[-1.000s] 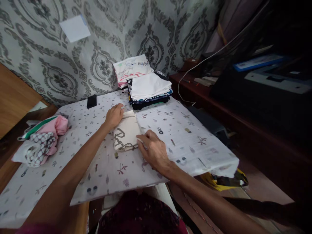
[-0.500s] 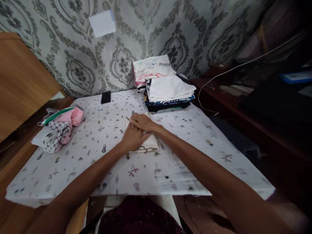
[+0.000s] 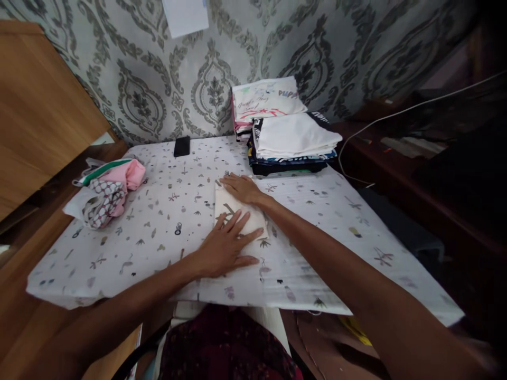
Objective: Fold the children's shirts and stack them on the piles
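A folded cream cloth garment (image 3: 237,212) with a dark print lies flat on the table, partly hidden under both hands. Across its near edge rests my left hand (image 3: 225,244), fingers spread and pointing away from me. My right hand (image 3: 242,189) lies flat over the far edge of the garment, fingers stretched to the left. Neither hand grips anything. Beyond them stands a stack of folded clothes (image 3: 295,140) with a white shirt on top, and behind it another folded pile (image 3: 269,99) topped by a white printed shirt.
The table wears a white patterned sheet (image 3: 158,211). A crumpled heap of clothes (image 3: 113,187), pink, green and checked, sits at the left. Near the wall lies a black phone-like object (image 3: 182,146). A white cable (image 3: 396,113) runs along the right side beside dark furniture.
My hands were stacked together on the garment; now they are apart. My left hand has come back toward me with its fingers spread, uncovering the garment's middle. The camera view has shifted a little.
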Demonstrator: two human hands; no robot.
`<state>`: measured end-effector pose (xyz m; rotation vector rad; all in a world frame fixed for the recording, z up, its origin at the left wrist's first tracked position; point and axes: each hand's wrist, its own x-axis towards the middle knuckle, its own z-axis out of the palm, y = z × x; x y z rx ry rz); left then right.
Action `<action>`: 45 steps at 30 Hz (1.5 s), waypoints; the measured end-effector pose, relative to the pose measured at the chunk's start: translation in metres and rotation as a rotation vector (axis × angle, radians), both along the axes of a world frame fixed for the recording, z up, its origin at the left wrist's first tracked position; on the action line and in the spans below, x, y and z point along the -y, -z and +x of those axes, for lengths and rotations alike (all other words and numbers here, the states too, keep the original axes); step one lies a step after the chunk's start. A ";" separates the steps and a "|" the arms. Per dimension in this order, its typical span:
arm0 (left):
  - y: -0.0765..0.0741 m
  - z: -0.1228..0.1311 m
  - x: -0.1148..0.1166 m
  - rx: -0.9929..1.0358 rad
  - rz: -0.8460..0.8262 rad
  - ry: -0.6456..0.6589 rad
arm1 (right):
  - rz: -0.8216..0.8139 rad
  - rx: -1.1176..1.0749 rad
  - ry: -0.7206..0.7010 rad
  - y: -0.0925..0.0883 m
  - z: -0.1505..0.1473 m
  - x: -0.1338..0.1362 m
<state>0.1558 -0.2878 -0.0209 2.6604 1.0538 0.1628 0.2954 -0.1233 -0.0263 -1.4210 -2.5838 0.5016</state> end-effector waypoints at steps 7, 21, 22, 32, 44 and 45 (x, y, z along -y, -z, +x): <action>-0.012 -0.041 0.004 0.454 -0.096 -0.532 | 0.118 0.071 0.130 -0.014 0.002 0.004; -0.039 -0.074 -0.039 0.940 -0.621 -0.840 | -0.107 -0.038 0.382 -0.040 0.022 0.012; -0.040 -0.079 -0.040 0.982 -0.636 -0.908 | -0.132 -0.081 0.397 -0.037 0.025 0.017; -0.050 -0.081 -0.055 1.122 -0.673 -0.784 | -0.133 -0.602 0.428 -0.046 0.070 0.061; -0.143 0.074 -0.231 1.119 -0.340 -0.559 | 0.448 -0.559 0.856 -0.126 0.193 -0.030; -0.141 0.083 -0.244 1.124 -0.328 -0.557 | 0.454 -0.499 0.882 -0.128 0.197 -0.040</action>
